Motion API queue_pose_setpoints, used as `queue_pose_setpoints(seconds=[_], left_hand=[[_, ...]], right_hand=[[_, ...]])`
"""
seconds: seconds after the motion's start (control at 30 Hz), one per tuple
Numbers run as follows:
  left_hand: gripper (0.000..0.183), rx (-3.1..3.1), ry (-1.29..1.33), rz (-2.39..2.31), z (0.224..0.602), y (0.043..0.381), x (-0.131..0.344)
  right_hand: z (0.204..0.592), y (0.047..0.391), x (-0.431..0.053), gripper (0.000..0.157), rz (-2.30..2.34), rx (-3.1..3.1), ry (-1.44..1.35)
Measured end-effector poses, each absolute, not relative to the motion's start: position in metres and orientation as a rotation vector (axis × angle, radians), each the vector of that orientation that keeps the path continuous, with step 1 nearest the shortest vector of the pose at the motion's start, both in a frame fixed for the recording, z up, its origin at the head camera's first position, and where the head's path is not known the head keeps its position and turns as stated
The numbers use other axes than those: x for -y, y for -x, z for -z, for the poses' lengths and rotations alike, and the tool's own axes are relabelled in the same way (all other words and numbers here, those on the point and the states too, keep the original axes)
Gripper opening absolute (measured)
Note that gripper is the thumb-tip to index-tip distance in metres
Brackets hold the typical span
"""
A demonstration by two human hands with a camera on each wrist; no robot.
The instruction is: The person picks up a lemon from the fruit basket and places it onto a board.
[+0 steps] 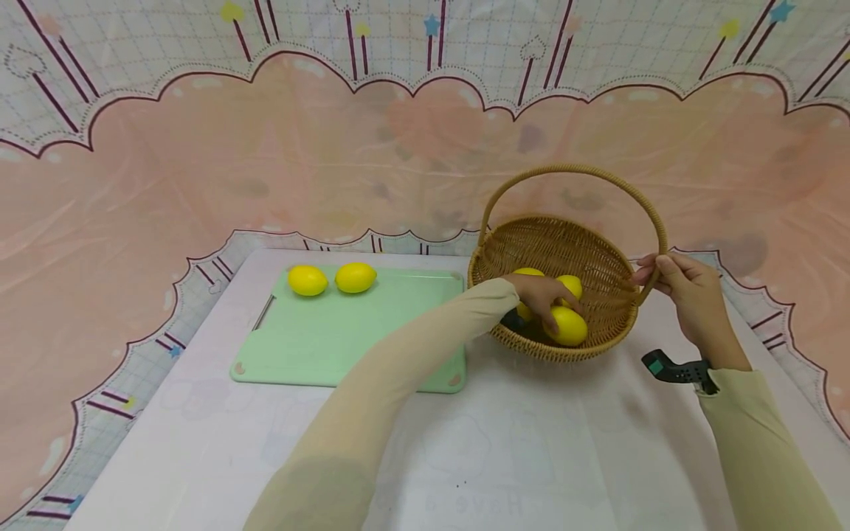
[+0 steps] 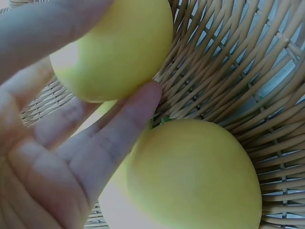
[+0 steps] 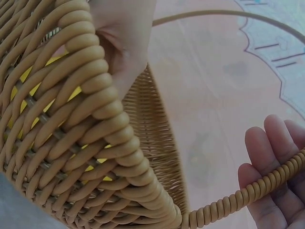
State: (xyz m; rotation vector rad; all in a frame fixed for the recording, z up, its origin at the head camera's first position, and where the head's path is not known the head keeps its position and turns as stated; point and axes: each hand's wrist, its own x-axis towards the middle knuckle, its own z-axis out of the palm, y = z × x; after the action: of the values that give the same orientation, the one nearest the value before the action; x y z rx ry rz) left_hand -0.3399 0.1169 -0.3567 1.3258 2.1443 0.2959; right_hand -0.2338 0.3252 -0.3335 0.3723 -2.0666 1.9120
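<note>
A wicker basket (image 1: pixel 564 354) leans with its opening toward me, several yellow lemons inside. Deep in it, my left hand (image 1: pixel 541 295) grips one lemon (image 2: pixel 119 52) between thumb and fingers, as the left wrist view shows. A second lemon (image 2: pixel 190 176) lies just under those fingers. In the head view a lemon (image 1: pixel 568 327) sits at the basket's near side, and the hand partly covers the others. At the basket's right, my right hand (image 1: pixel 690 291) holds the arched handle (image 1: pixel 660 228) near its lower end, fingers bent around it.
Left of the basket lies a green cutting board (image 1: pixel 319 339) with two lemons on its far edge, one lemon (image 1: pixel 308 280) left of the other lemon (image 1: pixel 356 277). My left forearm crosses over the board's right part. A patterned cloth (image 1: pixel 332 169) hangs behind the white table (image 1: pixel 505 442).
</note>
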Motion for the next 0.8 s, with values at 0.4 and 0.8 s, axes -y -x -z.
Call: queue_pose_setpoints(seconds=[0.4, 0.8], left_hand=[[0.049, -2.191, -1.332, -0.414, 0.356, 0.341, -0.122], [0.059, -2.283, -1.305, -0.539, 0.344, 0.347, -0.113]], right_hand=[[0.332, 0.234, -0.326, 0.024, -1.958, 2.031, -0.394], [0.334, 0.233, -0.326, 0.022, -1.958, 2.043, -0.383]])
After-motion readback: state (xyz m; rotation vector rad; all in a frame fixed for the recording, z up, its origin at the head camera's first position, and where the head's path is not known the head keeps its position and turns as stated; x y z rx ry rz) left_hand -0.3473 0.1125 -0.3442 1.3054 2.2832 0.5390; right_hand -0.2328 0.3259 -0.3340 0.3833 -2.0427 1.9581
